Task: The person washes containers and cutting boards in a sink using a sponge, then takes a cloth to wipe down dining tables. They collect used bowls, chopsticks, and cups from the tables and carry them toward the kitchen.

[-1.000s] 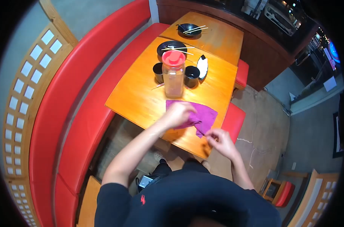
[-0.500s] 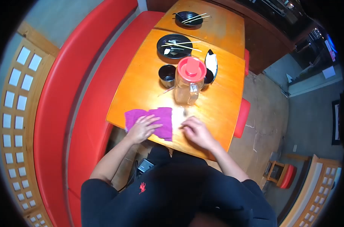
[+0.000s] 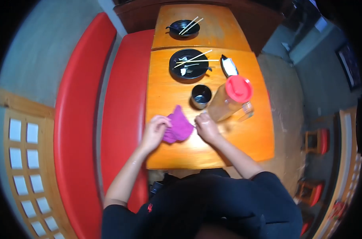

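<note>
A purple cloth (image 3: 178, 126) lies bunched near the table's front edge. My left hand (image 3: 155, 129) is closed on its left side, with fingertips pinching the fabric. Just right of the cloth, my right hand (image 3: 207, 128) rests low over the tabletop with curled fingers. Whatever its fingertips hold, if anything, is too small to make out. Beside that hand stands a clear pitcher (image 3: 222, 104) with a red lid, containing a pale brownish liquid. A black cup (image 3: 201, 96) is just beyond my right hand, left of the pitcher.
Farther back on the wooden table (image 3: 161, 95) sits a black bowl (image 3: 195, 73) with chopsticks, a spoon and scraps. A boat-shaped dish (image 3: 229, 66) holds something white. Another bowl (image 3: 185, 28) with chopsticks stands at the far end. A red bench (image 3: 123, 103) runs along the left.
The cloth was spread flat under my left palm; now it is bunched and pinched. My right hand has come closer to the cloth and pitcher. The head view has turned.
</note>
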Action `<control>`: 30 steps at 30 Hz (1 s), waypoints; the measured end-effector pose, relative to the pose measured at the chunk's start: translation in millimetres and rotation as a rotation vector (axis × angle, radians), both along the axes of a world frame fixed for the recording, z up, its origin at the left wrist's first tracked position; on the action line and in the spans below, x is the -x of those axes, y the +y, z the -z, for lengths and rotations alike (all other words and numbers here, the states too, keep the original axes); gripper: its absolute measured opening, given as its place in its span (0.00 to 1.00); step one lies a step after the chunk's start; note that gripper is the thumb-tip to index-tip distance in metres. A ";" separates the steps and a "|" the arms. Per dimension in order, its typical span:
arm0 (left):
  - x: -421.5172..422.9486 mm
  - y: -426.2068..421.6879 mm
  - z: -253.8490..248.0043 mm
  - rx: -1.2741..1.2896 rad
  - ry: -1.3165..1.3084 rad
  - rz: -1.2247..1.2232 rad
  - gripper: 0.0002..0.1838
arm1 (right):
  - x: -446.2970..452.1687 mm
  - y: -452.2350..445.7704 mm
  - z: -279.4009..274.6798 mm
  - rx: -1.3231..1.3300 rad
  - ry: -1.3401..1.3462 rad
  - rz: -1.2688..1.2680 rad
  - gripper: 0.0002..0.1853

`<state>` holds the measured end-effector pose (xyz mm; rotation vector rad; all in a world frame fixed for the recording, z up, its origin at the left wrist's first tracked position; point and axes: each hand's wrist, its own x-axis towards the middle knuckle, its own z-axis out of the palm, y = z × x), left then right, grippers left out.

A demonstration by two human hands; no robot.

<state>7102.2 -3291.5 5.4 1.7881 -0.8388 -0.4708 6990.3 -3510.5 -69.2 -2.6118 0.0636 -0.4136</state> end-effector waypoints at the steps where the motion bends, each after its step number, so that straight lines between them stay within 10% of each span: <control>1: 0.2 7.6 0.7 -0.130 -0.190 0.068 0.08 | 6.6 14.9 -6.2 -0.090 -0.025 0.039 0.02; 5: -6.6 35.6 -17.7 -0.190 -0.468 0.378 0.35 | 38.6 94.6 -43.6 -0.641 0.060 0.126 0.01; 10: -4.1 38.9 -54.3 -0.079 -0.170 0.762 0.34 | 64.4 156.4 -122.6 -1.410 -0.126 0.219 0.02; 14: -4.8 11.0 -68.1 -0.208 0.401 0.974 0.15 | 65.9 155.1 -168.0 -1.352 -0.901 0.414 0.05; 17: -21.4 -9.7 -62.5 0.040 0.853 0.897 0.15 | 75.3 135.5 -155.8 -1.135 -0.960 0.747 0.07; 20: -27.3 -32.1 -95.0 0.195 1.548 0.293 0.16 | 61.7 151.5 -135.8 -0.659 -0.535 0.629 0.11; 24: -17.5 -36.5 -64.9 0.205 -0.201 0.795 0.10 | 34.2 151.3 -143.8 -0.358 -0.496 0.567 0.13; 30: -32.9 -62.6 -72.4 -0.034 0.314 1.152 0.13 | 30.3 131.4 -140.9 -0.799 -0.386 0.923 0.09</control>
